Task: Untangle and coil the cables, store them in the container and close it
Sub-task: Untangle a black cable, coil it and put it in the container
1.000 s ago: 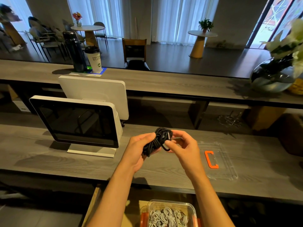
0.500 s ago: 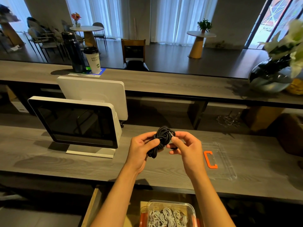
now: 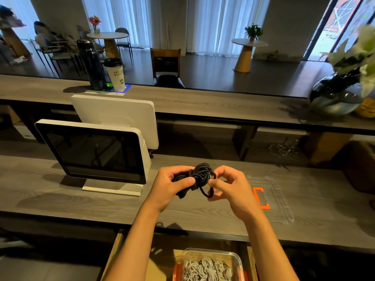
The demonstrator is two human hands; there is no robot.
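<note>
Gripping a black cable bundle, both hands work below a cup reading "ANYTIME".

Big room with a dark floor. White curtains over bright windows on the far wall. Two round tables, one far left, one far right. Wooden chair in the middle. Long grey wooden counter across, a lower desk near. White screen on the left.
</note>
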